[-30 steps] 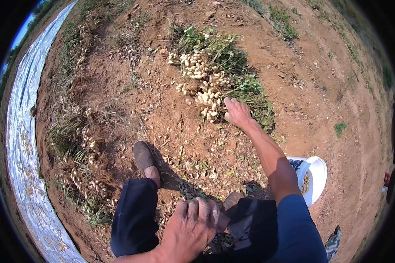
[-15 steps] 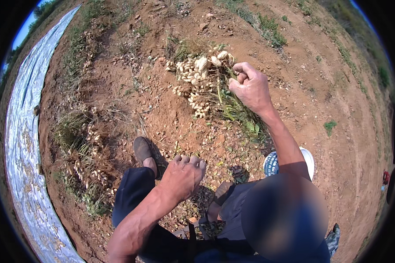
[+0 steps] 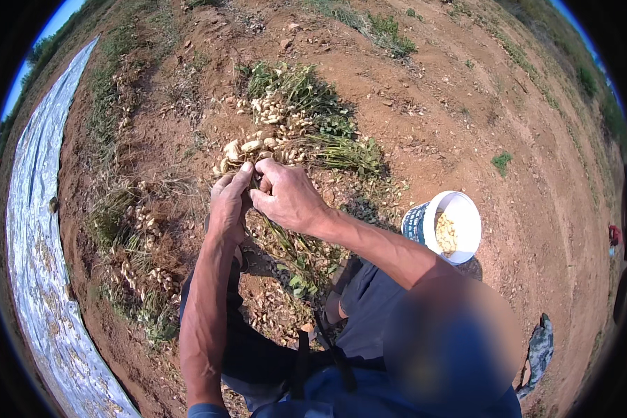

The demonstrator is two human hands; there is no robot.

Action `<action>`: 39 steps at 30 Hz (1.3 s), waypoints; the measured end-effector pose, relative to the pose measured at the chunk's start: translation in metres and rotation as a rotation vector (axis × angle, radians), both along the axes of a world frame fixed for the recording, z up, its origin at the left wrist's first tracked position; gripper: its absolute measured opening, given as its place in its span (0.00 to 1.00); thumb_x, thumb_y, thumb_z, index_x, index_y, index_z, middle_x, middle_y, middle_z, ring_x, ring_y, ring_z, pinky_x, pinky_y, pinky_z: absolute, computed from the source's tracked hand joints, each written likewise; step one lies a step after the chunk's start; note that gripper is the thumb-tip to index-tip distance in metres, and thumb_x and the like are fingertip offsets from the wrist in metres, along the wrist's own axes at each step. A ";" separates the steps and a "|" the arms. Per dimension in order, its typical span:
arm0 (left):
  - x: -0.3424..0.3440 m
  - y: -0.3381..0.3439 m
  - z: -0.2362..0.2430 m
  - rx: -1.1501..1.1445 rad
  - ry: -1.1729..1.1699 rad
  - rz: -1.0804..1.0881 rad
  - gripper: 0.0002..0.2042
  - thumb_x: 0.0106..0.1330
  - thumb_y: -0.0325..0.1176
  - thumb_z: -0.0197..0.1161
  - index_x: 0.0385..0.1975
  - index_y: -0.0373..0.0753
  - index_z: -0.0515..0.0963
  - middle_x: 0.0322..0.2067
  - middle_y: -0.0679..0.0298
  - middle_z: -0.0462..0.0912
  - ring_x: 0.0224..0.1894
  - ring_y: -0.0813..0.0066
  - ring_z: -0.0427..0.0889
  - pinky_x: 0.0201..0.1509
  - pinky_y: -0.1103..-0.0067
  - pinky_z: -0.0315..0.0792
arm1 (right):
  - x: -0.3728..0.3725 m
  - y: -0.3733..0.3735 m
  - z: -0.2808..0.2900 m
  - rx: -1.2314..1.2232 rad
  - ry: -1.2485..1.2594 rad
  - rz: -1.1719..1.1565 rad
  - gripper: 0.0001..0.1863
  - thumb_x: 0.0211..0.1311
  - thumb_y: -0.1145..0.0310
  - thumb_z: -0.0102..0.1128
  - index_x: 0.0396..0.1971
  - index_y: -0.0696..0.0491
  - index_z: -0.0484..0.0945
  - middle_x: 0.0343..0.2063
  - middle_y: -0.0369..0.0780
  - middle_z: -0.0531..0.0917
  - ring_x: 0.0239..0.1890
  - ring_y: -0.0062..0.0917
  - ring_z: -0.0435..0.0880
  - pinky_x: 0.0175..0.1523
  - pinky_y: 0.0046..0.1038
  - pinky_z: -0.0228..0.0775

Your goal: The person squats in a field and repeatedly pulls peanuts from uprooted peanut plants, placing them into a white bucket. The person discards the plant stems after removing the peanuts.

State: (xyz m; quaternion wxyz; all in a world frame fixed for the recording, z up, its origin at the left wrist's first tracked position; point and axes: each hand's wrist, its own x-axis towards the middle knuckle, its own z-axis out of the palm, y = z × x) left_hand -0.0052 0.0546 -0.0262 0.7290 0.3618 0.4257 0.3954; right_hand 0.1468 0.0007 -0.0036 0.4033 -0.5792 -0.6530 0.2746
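Observation:
Together at the centre, my left hand (image 3: 228,202) and my right hand (image 3: 285,195) grip a pulled peanut plant (image 3: 296,272), its leafy stems hanging downward between my forearms. A cluster of pale pods (image 3: 251,146) sticks up just above my fingers, partly in front of a pile of plants (image 3: 313,104) with more pods on the soil. The fingers of both hands are curled round the plant; their tips are partly hidden.
A white bucket (image 3: 467,226) with some pods inside stands right of my right arm. More uprooted plants (image 3: 143,258) lie on the left, beside a long silvery sheet (image 3: 38,216). Reddish soil surrounds them. A camouflage-patterned object (image 3: 536,352) is at the lower right.
My right hand has drawn a plant from the pile down and leftward toward me. My left hand has risen from near my knees and joined it on the plant.

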 end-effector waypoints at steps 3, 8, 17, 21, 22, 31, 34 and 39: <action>-0.026 0.012 -0.009 0.006 -0.028 0.036 0.13 0.74 0.39 0.63 0.44 0.35 0.80 0.32 0.65 0.85 0.28 0.81 0.84 0.30 0.81 0.79 | -0.008 -0.020 0.023 0.123 -0.188 -0.061 0.19 0.60 0.64 0.70 0.45 0.60 0.77 0.34 0.45 0.85 0.33 0.41 0.86 0.37 0.39 0.78; -0.044 0.014 -0.011 -0.081 -0.179 0.011 0.17 0.82 0.41 0.45 0.52 0.36 0.78 0.40 0.58 0.89 0.38 0.70 0.90 0.42 0.74 0.89 | 0.007 -0.034 -0.001 -0.047 0.034 -0.231 0.46 0.56 0.37 0.72 0.53 0.69 0.73 0.45 0.55 0.82 0.48 0.42 0.84 0.53 0.38 0.78; -0.023 -0.011 -0.008 -0.015 0.115 -0.007 0.23 0.79 0.51 0.50 0.51 0.36 0.79 0.37 0.61 0.86 0.33 0.70 0.85 0.38 0.73 0.80 | -0.044 -0.044 -0.052 -0.361 0.630 -0.034 0.24 0.55 0.54 0.72 0.24 0.54 0.66 0.22 0.32 0.65 0.22 0.19 0.63 0.20 0.30 0.56; -0.042 0.014 -0.034 -0.011 0.257 -0.062 0.31 0.76 0.60 0.52 0.51 0.29 0.76 0.40 0.56 0.84 0.37 0.67 0.84 0.43 0.71 0.79 | -0.028 -0.032 -0.065 -0.544 0.602 -0.101 0.22 0.59 0.60 0.67 0.30 0.67 0.73 0.29 0.43 0.75 0.32 0.28 0.73 0.32 0.36 0.68; -0.036 0.009 -0.028 -0.027 0.328 -0.081 0.32 0.75 0.61 0.53 0.50 0.31 0.76 0.38 0.59 0.83 0.36 0.69 0.83 0.40 0.71 0.78 | -0.034 -0.033 -0.071 -0.512 0.649 -0.183 0.22 0.58 0.61 0.67 0.31 0.67 0.72 0.29 0.43 0.74 0.33 0.29 0.73 0.31 0.35 0.68; -0.031 0.010 -0.023 0.194 0.580 -0.208 0.27 0.66 0.57 0.68 0.39 0.32 0.82 0.29 0.70 0.77 0.31 0.78 0.73 0.39 0.77 0.71 | -0.043 -0.057 -0.045 -0.447 0.300 -0.006 0.18 0.65 0.60 0.61 0.24 0.58 0.70 0.18 0.39 0.74 0.23 0.28 0.74 0.27 0.38 0.67; -0.028 0.007 -0.014 0.121 0.434 -0.242 0.22 0.65 0.42 0.71 0.51 0.31 0.79 0.41 0.61 0.85 0.41 0.74 0.83 0.49 0.76 0.75 | -0.065 -0.073 -0.111 0.093 -0.477 -0.038 0.11 0.59 0.66 0.64 0.20 0.54 0.78 0.13 0.34 0.74 0.21 0.27 0.74 0.27 0.34 0.63; -0.025 -0.008 0.000 0.143 0.151 -0.215 0.27 0.61 0.30 0.73 0.60 0.33 0.72 0.46 0.62 0.84 0.48 0.72 0.84 0.57 0.73 0.78 | -0.067 -0.077 -0.087 0.059 -0.906 0.302 0.07 0.55 0.67 0.65 0.18 0.47 0.84 0.13 0.28 0.69 0.20 0.20 0.68 0.27 0.25 0.57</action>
